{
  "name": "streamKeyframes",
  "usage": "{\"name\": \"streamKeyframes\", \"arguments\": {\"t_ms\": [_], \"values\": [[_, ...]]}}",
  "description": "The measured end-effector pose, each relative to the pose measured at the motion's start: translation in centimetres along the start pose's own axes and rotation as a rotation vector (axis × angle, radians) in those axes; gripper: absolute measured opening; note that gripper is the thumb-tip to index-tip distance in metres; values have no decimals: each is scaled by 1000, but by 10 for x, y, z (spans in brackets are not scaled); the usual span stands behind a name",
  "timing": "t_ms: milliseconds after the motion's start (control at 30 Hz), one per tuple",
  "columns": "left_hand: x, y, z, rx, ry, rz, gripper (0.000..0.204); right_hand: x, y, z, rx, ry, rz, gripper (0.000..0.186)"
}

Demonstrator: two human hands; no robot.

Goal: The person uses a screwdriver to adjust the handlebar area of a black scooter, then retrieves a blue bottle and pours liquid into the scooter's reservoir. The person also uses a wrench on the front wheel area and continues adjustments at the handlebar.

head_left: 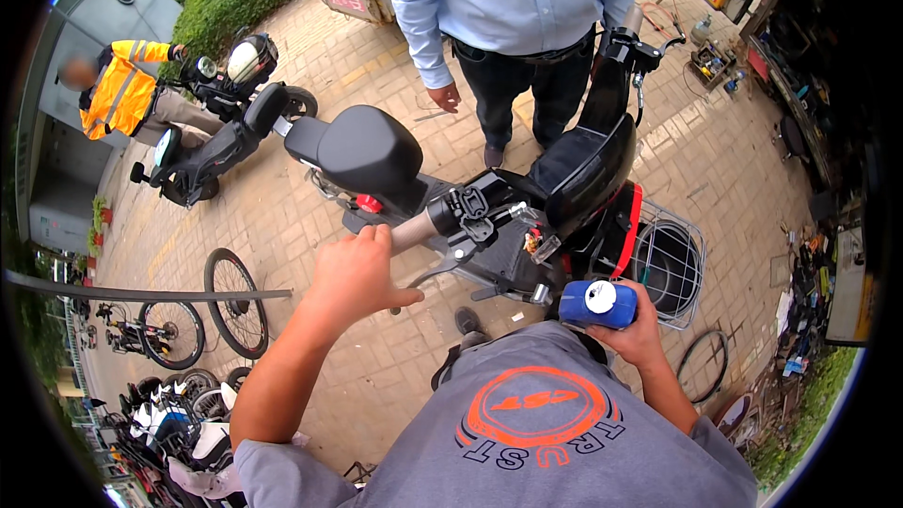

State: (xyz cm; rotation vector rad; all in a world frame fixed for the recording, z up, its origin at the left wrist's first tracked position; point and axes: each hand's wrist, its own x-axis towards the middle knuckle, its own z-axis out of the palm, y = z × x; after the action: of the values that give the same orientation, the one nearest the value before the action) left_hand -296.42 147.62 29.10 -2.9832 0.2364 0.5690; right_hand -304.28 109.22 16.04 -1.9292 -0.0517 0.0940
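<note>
An electric scooter with a black seat [372, 155] stands crosswise before me. My left hand [353, 273] is at the outer end of its greyish-tan handlebar grip [414, 231]. The fingers lie over the grip and are partly hidden, and the thumb sticks out below toward the brake lever [440, 269]. Low at my right side, my right hand [641, 331] grasps a blue bottle [571, 306] with a white top [600, 296]. The bottle is close to the scooter's front end, beside the wire basket [670, 268].
A person in a light blue shirt [508, 0] stands across the scooter, near its far handlebar. Another in an orange vest [127, 89] is by a second scooter [230, 136]. A loose wheel [235, 303] is at left; a tyre [704, 365] and tools [800, 301] lie right.
</note>
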Motion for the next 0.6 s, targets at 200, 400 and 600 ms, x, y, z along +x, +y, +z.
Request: {"name": "streamKeyframes", "arguments": {"t_ms": [200, 400, 600], "values": [[5, -5, 3, 13, 43, 25, 63, 3, 2, 1, 8, -16, -12, 76], [8, -8, 5, 28, 106, 72, 49, 3, 1, 2, 11, -18, -15, 75], [11, -10, 9, 24, 102, 66, 48, 2, 1, 0, 12, -20, -8, 74]]}}
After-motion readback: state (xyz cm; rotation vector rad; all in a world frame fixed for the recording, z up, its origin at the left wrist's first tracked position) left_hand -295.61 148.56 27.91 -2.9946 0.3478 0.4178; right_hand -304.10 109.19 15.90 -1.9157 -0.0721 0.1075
